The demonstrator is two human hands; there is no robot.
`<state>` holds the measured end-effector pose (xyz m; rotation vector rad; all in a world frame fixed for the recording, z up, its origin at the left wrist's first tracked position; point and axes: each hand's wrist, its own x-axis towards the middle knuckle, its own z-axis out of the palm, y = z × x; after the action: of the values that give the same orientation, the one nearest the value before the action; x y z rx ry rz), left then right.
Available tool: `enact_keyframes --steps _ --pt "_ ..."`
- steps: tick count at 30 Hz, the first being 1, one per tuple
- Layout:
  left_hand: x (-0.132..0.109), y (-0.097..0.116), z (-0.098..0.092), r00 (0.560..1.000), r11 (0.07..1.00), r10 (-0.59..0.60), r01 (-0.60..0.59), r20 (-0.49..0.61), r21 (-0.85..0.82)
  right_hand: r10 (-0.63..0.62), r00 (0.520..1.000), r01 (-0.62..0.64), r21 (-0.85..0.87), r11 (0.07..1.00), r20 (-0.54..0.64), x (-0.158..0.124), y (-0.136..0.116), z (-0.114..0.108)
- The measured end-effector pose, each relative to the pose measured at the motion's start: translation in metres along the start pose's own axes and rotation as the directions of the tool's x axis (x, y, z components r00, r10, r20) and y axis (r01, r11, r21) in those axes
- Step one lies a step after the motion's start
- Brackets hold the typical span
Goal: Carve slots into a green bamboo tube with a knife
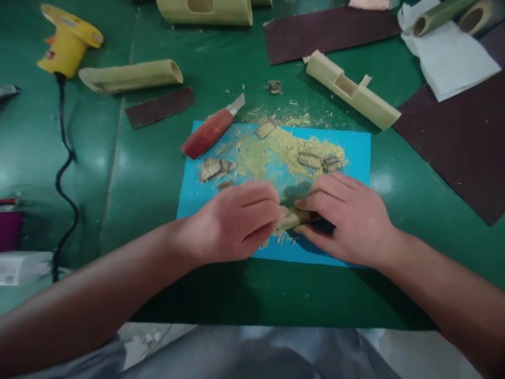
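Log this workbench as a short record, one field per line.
Left hand: curled at the left end of a bamboo piece; grip hidden
Right hand: gripping that piece from the right
Under the hands: blue sheet with pale shavings
Knife: red-handled, across the sheet's far left corner, blade pointing away from the person
Beyond right: notched bamboo tube on the green table
Far left: yellow corded hand tool

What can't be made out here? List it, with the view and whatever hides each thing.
All in the head view:
What the left hand grips: hidden behind its own curled fingers.
Right end of the bamboo piece: covered by the right hand.
Upper side of the large notched bamboo tube: cut off by the top edge.
Print on the white box: blurred, too small.
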<state>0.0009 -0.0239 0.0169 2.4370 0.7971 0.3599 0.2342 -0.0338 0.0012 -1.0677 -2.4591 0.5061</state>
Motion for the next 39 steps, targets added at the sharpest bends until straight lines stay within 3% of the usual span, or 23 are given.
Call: enact_keyframes --steps 4,8,14,18,26,30,34,39 --pt "0.000 0.002 0.002 0.990 0.991 0.130 -0.132 0.047 0.022 -0.005 1.000 0.005 -0.023 1.000 -0.010 0.001 0.000 0.000" --pt "0.000 0.001 0.001 0.995 0.994 0.084 -0.081 -0.048 0.076 0.000 1.000 0.000 -0.023 1.000 -0.012 0.001 0.000 0.001" --pt "0.001 -0.002 0.001 0.975 0.984 0.162 -0.149 -0.152 0.098 -0.014 0.999 0.014 0.001 1.000 -0.036 0.001 0.000 0.002" --pt "0.002 -0.003 0.000 0.981 0.981 0.165 -0.152 -0.105 0.117 -0.007 1.000 0.007 0.004 1.000 -0.021 0.001 0.000 0.001" --pt "0.005 -0.001 0.003 0.972 0.982 0.180 -0.169 -0.153 0.083 0.053 0.998 -0.051 0.047 0.998 -0.044 0.001 -0.002 -0.001" --pt "0.007 0.001 0.004 0.982 0.982 0.181 -0.177 -0.062 0.063 0.087 0.990 -0.078 0.086 0.993 -0.107 0.000 -0.004 0.001" --pt "0.010 0.001 0.005 0.982 0.989 0.143 -0.137 -0.122 0.057 0.097 0.989 -0.086 0.093 0.992 -0.116 -0.001 -0.004 0.002" --pt "0.014 0.002 0.006 0.980 0.988 0.156 -0.153 -0.122 0.039 0.076 0.990 -0.065 0.092 0.994 -0.115 -0.002 -0.004 0.003"
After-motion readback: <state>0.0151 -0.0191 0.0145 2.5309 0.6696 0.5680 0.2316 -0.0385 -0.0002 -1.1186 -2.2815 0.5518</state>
